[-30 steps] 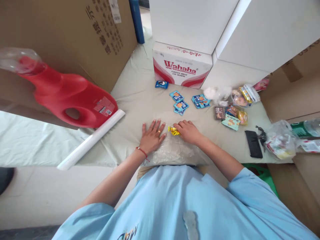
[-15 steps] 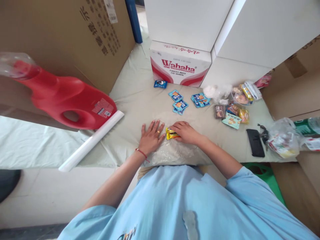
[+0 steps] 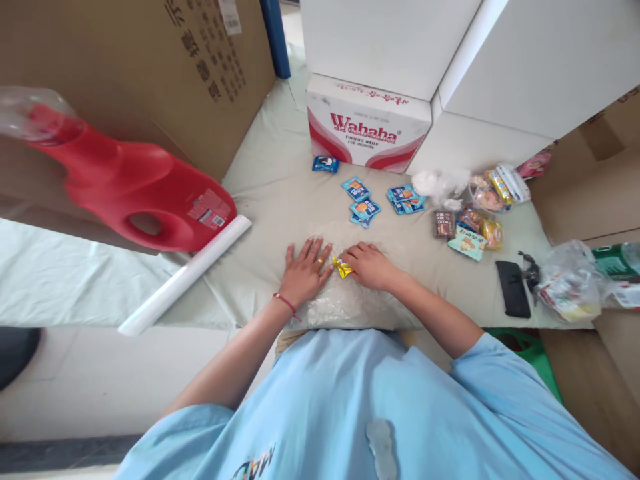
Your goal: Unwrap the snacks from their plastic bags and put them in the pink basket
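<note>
My left hand (image 3: 305,272) lies flat with its fingers spread, a ring on one finger, on the edge of a clear plastic bag (image 3: 345,303). Just right of its thumb is a small yellow snack packet (image 3: 343,267), tilted. My right hand (image 3: 371,265) curls over the packet's right part and grips it, hiding that part. Beyond my hands lie several blue snack packets (image 3: 365,210), with a second small pile of blue packets (image 3: 406,199) to their right. A darker blue packet (image 3: 325,164) rests by the white-and-red carton (image 3: 369,127).
On the left are a red detergent bottle (image 3: 150,190) and a white roll (image 3: 187,275), before a large cardboard box (image 3: 200,120). To the right are a cocoa packet (image 3: 444,225), a light green packet (image 3: 467,243), a black phone (image 3: 513,289) and a plastic bag of items (image 3: 570,283).
The yellow packet has turned under my right hand, and less of it shows. My left hand stays nearly in place. The whole view has shifted slightly.
</note>
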Motion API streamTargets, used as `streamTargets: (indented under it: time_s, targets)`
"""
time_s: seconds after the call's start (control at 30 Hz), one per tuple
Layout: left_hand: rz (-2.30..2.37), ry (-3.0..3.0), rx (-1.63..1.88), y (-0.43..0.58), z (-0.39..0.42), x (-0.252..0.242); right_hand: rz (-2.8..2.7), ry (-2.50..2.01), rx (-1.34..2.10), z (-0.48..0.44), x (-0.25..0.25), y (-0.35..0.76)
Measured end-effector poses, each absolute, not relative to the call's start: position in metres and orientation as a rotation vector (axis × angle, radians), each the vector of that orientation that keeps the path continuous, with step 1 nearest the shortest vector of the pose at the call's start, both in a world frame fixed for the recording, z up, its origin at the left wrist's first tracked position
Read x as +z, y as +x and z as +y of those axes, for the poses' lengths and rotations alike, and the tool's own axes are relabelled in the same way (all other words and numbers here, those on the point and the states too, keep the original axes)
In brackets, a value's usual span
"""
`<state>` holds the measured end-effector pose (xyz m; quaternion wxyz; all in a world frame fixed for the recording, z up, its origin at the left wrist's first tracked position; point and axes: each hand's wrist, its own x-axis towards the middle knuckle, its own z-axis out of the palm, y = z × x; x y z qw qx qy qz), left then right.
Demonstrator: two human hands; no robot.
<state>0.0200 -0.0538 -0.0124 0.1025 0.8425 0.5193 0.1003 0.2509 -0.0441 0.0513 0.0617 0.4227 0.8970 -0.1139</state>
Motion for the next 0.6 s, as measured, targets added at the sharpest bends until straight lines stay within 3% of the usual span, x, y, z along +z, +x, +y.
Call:
streamTargets:
  time_s: [0.43, 0.6]
  targets:
    - [1.541, 2.399, 0.303, 0.017, -0.050, -0.007, 2.804, 1.411, -0.446, -0.052, 0.033, 0.263]
    - [1.437, 2.449, 0.447, -0.009, -0.060, 0.006, 2.902, 1.657, -0.489, -0.072, 0.047, 0.294]
